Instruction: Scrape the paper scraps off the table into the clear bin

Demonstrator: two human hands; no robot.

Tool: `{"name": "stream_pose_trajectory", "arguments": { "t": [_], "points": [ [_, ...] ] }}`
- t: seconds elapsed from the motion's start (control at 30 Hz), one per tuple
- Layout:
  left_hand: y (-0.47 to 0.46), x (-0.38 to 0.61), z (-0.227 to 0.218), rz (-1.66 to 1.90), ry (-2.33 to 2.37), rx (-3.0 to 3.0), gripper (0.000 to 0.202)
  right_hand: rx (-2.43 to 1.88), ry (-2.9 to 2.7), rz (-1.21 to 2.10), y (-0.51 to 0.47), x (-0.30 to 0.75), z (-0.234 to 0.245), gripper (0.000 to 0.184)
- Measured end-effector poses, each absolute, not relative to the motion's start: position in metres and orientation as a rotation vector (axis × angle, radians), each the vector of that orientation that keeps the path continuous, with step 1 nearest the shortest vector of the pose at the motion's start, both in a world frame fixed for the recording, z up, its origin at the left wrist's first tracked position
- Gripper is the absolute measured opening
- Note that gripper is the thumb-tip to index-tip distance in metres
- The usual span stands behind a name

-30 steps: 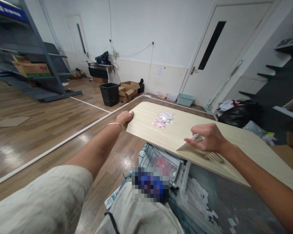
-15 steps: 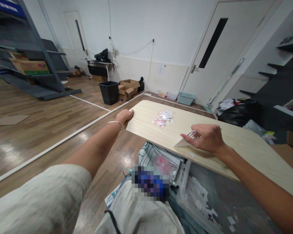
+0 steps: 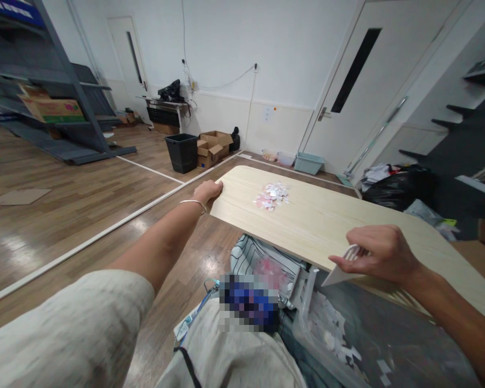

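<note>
My left hand [image 3: 208, 191] is closed around the far left edge of the pale wooden tabletop [image 3: 307, 215]. In my right hand [image 3: 382, 253] is a flat white scraper [image 3: 339, 272] with a ribbed grip, its blade pointing down and left. The blade hangs just past the table's near edge, above a clear plastic bin [image 3: 307, 318]. White paper scraps [image 3: 333, 328] lie in that bin. A pile of white and pink scraps [image 3: 272, 195] rests on the left half of the tabletop. Below the near edge, a striped bag [image 3: 244, 253] contains pink bits.
A black trash bin [image 3: 181, 152] and open cardboard boxes [image 3: 212, 148] stand on the floor beyond the table. Grey shelving [image 3: 70, 81] is at the left. Black bags [image 3: 402, 186] lie past the table at the right, and a light blue tub [image 3: 308, 163] sits by the wall.
My right hand has moved right and nearer to me, bringing the scraper from the tabletop past its edge. A small white piece near that edge no longer shows. My left hand stays put.
</note>
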State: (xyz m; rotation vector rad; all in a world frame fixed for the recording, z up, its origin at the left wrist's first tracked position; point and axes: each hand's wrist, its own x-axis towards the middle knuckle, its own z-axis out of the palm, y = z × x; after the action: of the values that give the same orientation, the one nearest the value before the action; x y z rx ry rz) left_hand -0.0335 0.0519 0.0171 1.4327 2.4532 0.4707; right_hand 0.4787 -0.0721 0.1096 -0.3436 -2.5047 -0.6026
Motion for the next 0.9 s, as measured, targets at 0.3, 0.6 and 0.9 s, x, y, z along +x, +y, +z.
{"name": "stream_pose_trajectory", "arguments": {
  "t": [0.3, 0.6, 0.9],
  "points": [
    [0.051, -0.033, 0.017, 0.474, 2.444, 1.433, 0.074, -0.274, -2.328, -0.978, -0.081, 0.464, 0.124, 0.082],
    [0.053, -0.035, 0.016, 0.485, 2.442, 1.431, 0.072, -0.241, -2.365, -1.104, -0.121, 0.466, 0.123, 0.076],
    [0.053, -0.038, 0.015, 0.489, 2.432, 1.441, 0.074, -0.289, -2.405, -1.042, -0.143, 0.459, 0.113, 0.069]
  ]
}}
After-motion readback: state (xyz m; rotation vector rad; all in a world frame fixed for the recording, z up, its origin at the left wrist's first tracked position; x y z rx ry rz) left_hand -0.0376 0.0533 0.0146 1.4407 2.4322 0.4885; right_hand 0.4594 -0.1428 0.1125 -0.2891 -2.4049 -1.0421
